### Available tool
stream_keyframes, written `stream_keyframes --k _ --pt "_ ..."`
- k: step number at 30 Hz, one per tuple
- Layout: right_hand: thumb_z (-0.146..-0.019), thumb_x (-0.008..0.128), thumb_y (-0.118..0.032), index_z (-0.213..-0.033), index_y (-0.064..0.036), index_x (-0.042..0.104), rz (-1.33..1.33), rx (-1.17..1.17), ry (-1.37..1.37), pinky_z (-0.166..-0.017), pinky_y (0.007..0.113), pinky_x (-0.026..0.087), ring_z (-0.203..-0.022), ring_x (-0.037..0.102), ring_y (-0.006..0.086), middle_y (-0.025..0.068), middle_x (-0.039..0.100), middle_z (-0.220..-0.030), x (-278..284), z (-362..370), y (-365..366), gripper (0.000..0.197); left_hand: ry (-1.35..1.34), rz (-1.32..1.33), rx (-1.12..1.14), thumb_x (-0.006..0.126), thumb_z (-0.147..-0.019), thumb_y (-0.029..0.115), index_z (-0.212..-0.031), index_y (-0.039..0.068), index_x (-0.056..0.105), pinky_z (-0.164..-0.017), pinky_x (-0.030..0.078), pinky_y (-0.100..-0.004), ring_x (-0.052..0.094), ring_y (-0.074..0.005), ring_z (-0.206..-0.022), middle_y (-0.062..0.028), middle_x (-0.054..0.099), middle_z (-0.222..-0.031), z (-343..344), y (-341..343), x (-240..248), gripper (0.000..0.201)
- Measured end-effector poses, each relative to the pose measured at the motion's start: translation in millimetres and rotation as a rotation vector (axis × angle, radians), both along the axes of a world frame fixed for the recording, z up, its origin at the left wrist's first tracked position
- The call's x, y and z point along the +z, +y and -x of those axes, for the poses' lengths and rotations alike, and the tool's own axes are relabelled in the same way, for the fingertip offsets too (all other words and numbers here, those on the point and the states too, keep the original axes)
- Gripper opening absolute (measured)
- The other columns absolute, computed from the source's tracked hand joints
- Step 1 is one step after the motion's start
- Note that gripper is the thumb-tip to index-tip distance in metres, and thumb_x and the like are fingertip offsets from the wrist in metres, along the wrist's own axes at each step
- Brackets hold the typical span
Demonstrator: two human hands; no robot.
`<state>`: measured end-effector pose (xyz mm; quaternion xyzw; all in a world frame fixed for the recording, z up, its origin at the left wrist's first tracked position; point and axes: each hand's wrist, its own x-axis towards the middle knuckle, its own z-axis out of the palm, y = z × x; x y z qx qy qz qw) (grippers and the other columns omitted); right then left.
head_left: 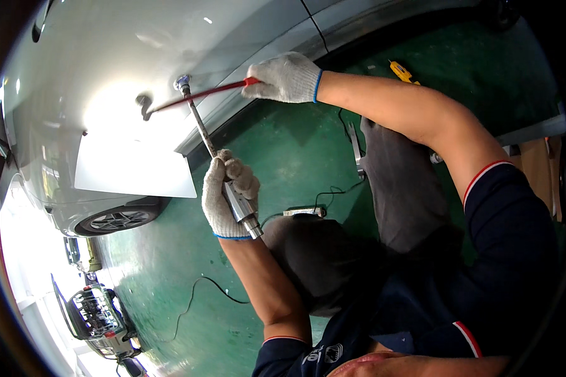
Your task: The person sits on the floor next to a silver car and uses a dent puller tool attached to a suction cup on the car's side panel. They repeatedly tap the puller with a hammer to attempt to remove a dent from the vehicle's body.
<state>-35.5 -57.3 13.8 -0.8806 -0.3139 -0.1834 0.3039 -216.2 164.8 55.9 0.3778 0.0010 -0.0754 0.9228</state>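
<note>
My left hand (233, 191), in a white knit glove, is closed around a metal slide hammer (201, 125). Its rod runs up to the grey car panel (233, 38), where the tip meets the metal. The thick steel weight (238, 207) shows below my fingers. My right hand (283, 78), gloved alike, grips a thin red-handled hammer (217, 90). That hammer crosses the rod near its upper end, and its dark head, blurred, is at the brightly lit patch of panel. Whether its head touches the panel, I cannot tell.
A white sheet (135, 169) is against the car above the wheel (119, 218). On the green floor (295, 144) lie a yellow tool (402, 72), a forked metal tool (356, 147) and a black cable (192, 292). Another vehicle (100, 320) stands farther off, its back open.
</note>
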Motion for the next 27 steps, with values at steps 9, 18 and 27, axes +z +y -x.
stream_keyframes --k 9,18,27 --pt "-0.105 0.042 -0.070 -0.112 -0.0097 0.067 0.047 0.038 -0.003 -0.086 0.050 0.058 -0.095 0.074 0.0349 0.0160 0.074 -0.093 -5.2 -6.4 -0.4 0.065 0.000 0.006 -0.005 0.049 -0.112 0.020 -0.120 -0.001 0.056 -0.051 0.045 -0.0293 0.050 -0.0136 -0.066 -0.0041 0.056 -0.088 -0.7 -2.0 1.1 0.024" --pt "-0.104 0.051 -0.064 -0.107 -0.0098 0.067 0.019 0.066 -0.038 -0.085 0.048 0.056 -0.092 0.073 0.0361 0.0153 0.074 -0.091 3.6 -0.9 11.6 0.057 0.007 0.018 0.003 0.048 -0.113 0.022 -0.121 -0.001 0.055 -0.051 0.045 -0.0299 0.049 -0.0138 -0.066 -0.0044 0.055 -0.088 1.7 2.7 -1.5 0.025" --pt "-0.105 0.050 -0.064 -0.108 -0.0087 0.067 0.123 0.135 -0.104 -0.084 0.050 0.057 -0.093 0.073 0.0360 0.0159 0.074 -0.096 3.8 -4.3 16.1 0.058 -0.005 0.028 -0.020 0.047 -0.113 0.022 -0.121 -0.001 0.055 -0.051 0.045 -0.0299 0.049 -0.0135 -0.066 -0.0044 0.055 -0.088 0.4 4.9 -5.4 0.026"
